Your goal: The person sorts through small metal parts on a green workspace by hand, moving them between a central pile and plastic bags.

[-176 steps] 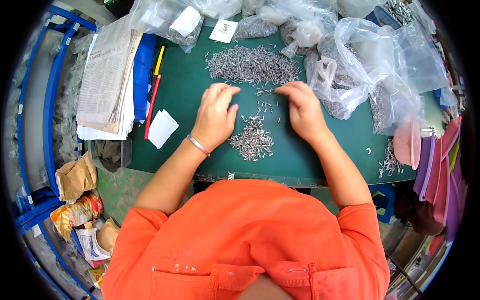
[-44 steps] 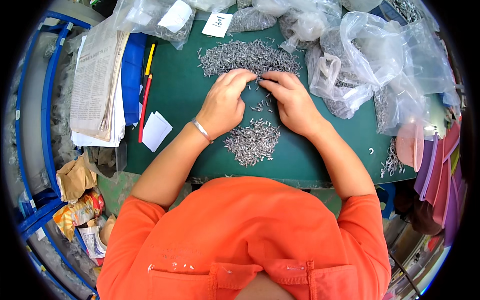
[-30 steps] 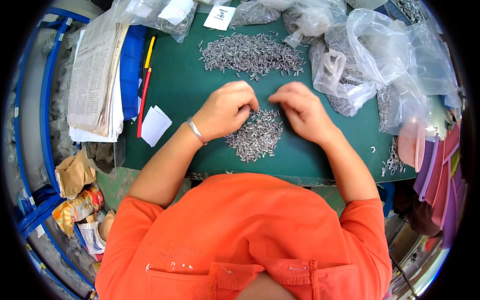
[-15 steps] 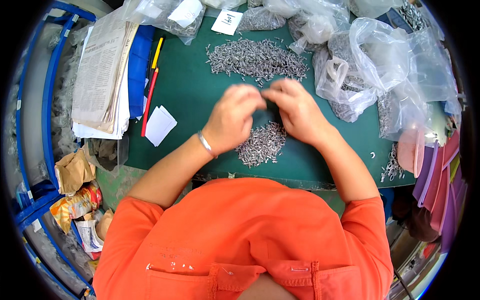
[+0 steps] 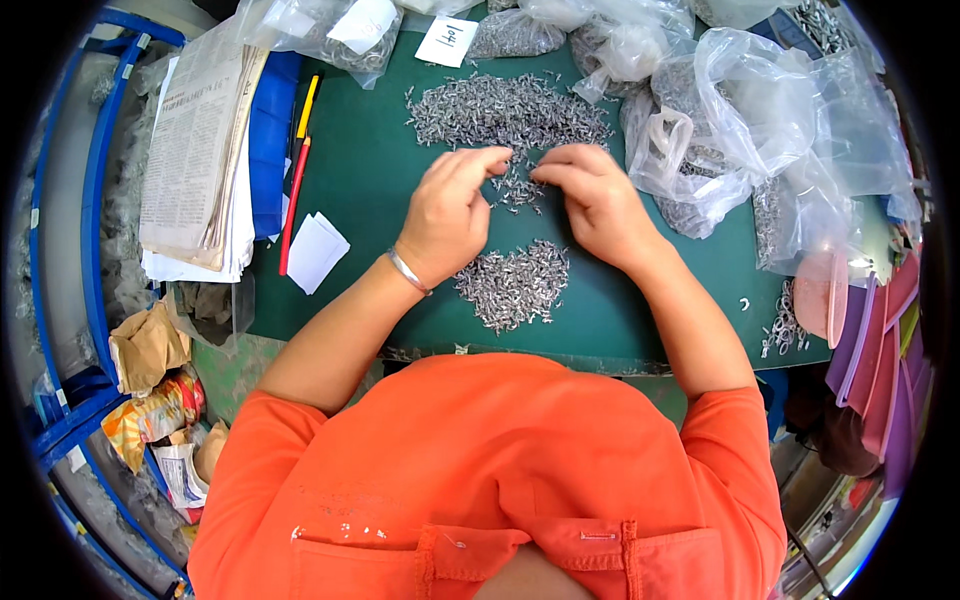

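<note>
Green mat (image 5: pixel 370 190): small metal pieces (image 5: pixel 515 190) between fingers (image 5: pixel 490 160).

The tiny grey metal pieces (image 5: pixel 505 110) in the far heap are too small to tell what they are. The left hand (image 5: pixel 445 215) and right hand (image 5: pixel 595 200) hide their own fingertips, so any piece pinched there cannot be seen. The clear plastic bags (image 5: pixel 740 110) are cut off at the top edge.

Clear plastic bags (image 5: pixel 740 120) top right; white paper label (image 5: pixel 446 41) top centre.
</note>
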The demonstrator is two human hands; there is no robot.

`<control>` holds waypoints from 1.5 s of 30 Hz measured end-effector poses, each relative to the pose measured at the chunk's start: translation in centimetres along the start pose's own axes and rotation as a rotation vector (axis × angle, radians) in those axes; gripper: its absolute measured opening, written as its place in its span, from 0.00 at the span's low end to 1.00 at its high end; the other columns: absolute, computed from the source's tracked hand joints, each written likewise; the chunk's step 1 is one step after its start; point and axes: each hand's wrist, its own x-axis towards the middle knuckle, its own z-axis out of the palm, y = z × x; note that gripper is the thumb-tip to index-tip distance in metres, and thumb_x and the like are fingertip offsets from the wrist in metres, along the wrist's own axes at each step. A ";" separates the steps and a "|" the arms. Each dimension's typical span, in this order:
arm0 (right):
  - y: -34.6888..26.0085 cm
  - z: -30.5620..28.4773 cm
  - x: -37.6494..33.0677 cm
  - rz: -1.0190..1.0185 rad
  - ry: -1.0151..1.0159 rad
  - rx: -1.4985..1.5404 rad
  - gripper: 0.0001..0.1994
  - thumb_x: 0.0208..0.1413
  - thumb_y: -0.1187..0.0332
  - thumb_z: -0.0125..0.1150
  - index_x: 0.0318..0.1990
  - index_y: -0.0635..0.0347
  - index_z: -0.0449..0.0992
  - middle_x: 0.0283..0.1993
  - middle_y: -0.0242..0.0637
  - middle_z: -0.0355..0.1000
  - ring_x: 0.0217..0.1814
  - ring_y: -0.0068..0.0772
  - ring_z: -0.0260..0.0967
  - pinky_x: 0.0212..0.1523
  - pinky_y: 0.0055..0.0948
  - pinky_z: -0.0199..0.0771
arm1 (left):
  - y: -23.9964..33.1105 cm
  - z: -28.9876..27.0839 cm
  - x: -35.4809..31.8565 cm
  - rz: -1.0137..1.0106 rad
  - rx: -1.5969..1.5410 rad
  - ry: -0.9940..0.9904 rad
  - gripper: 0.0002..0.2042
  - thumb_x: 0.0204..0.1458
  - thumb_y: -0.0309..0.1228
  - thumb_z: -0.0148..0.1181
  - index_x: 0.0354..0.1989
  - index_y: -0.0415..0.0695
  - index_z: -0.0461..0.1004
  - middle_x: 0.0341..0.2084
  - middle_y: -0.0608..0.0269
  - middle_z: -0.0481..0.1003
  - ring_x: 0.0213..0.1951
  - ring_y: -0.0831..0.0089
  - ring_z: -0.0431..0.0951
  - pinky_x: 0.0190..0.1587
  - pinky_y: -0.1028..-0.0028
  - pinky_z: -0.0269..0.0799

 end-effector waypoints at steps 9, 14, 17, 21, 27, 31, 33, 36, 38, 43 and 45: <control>-1.2 0.5 -0.8 0.018 -0.062 0.029 0.11 0.47 0.74 0.68 0.39 0.61 0.77 0.38 0.38 0.71 0.43 0.44 0.70 0.43 0.38 0.71 | 0.5 -0.9 -0.2 0.080 0.153 -0.213 0.09 0.47 0.20 0.64 0.37 0.41 0.74 0.35 0.58 0.74 0.39 0.58 0.75 0.41 0.65 0.72; -1.6 -1.2 -1.1 0.297 -0.039 0.206 0.07 0.49 0.76 0.66 0.37 0.61 0.77 0.34 0.38 0.71 0.38 0.44 0.71 0.41 0.37 0.72 | 1.2 -2.1 -0.7 -0.163 -0.098 -0.269 0.07 0.49 0.20 0.63 0.36 0.41 0.75 0.30 0.61 0.74 0.35 0.62 0.75 0.40 0.67 0.71; -1.5 -1.8 -1.0 0.323 -0.046 0.266 0.08 0.50 0.77 0.64 0.39 0.62 0.76 0.36 0.41 0.72 0.41 0.46 0.71 0.43 0.38 0.72 | 1.3 -2.2 -0.3 -0.185 -0.097 -0.225 0.09 0.50 0.21 0.64 0.40 0.40 0.76 0.32 0.62 0.74 0.37 0.63 0.76 0.42 0.67 0.71; -2.0 -0.7 -1.0 0.115 -0.102 0.114 0.09 0.49 0.79 0.64 0.39 0.62 0.76 0.41 0.42 0.71 0.48 0.49 0.69 0.49 0.38 0.71 | 1.0 -0.4 -0.3 0.082 0.082 -0.193 0.12 0.46 0.22 0.67 0.40 0.40 0.75 0.34 0.61 0.74 0.39 0.60 0.75 0.44 0.66 0.71; -2.1 -1.4 -2.0 0.150 -0.158 0.307 0.08 0.49 0.83 0.60 0.38 0.64 0.78 0.40 0.41 0.72 0.43 0.46 0.72 0.44 0.36 0.74 | 1.6 -1.6 -1.2 -0.095 -0.230 -0.384 0.08 0.47 0.19 0.65 0.36 0.39 0.76 0.34 0.59 0.75 0.38 0.61 0.76 0.41 0.68 0.72; -1.7 -0.9 -1.5 0.156 -0.048 0.133 0.12 0.49 0.84 0.57 0.41 0.64 0.78 0.41 0.44 0.72 0.44 0.48 0.71 0.46 0.38 0.73 | 0.6 -2.2 -0.3 0.006 -0.062 -0.254 0.06 0.49 0.19 0.62 0.35 0.39 0.76 0.35 0.58 0.75 0.39 0.60 0.76 0.43 0.67 0.72; -2.3 -0.2 -1.2 0.119 -0.053 0.044 0.15 0.47 0.84 0.55 0.44 0.65 0.78 0.43 0.46 0.72 0.47 0.50 0.70 0.50 0.40 0.71 | 0.2 -1.6 -0.4 0.073 0.058 -0.193 0.06 0.48 0.19 0.62 0.35 0.40 0.77 0.36 0.58 0.75 0.41 0.59 0.76 0.46 0.66 0.71; -3.6 -0.3 -1.4 0.049 -0.310 0.273 0.19 0.43 0.86 0.54 0.45 0.65 0.78 0.44 0.47 0.72 0.48 0.53 0.68 0.51 0.41 0.70 | 0.6 -1.9 -1.0 0.067 -0.005 -0.352 0.06 0.47 0.18 0.61 0.34 0.40 0.77 0.36 0.58 0.76 0.41 0.58 0.76 0.46 0.66 0.71; -3.4 -0.6 -1.3 0.033 -0.317 0.293 0.19 0.43 0.86 0.54 0.44 0.64 0.78 0.44 0.46 0.72 0.48 0.53 0.69 0.52 0.41 0.71 | 0.8 -2.1 -1.6 0.004 -0.160 -0.402 0.07 0.47 0.18 0.61 0.35 0.40 0.77 0.36 0.57 0.76 0.41 0.58 0.76 0.45 0.66 0.72; -1.7 0.8 1.2 0.011 0.048 0.009 0.18 0.44 0.85 0.55 0.44 0.65 0.78 0.45 0.46 0.73 0.50 0.54 0.69 0.52 0.41 0.71 | 0.8 -0.8 0.6 0.008 0.150 -0.045 0.15 0.48 0.19 0.59 0.47 0.40 0.75 0.44 0.52 0.74 0.49 0.55 0.73 0.53 0.63 0.69; -1.4 0.2 1.3 0.007 -0.104 0.083 0.18 0.44 0.85 0.55 0.45 0.66 0.78 0.46 0.47 0.73 0.50 0.54 0.69 0.52 0.41 0.71 | -0.4 -0.8 0.7 0.050 0.130 -0.166 0.17 0.48 0.18 0.58 0.49 0.40 0.74 0.45 0.52 0.74 0.49 0.54 0.73 0.55 0.62 0.69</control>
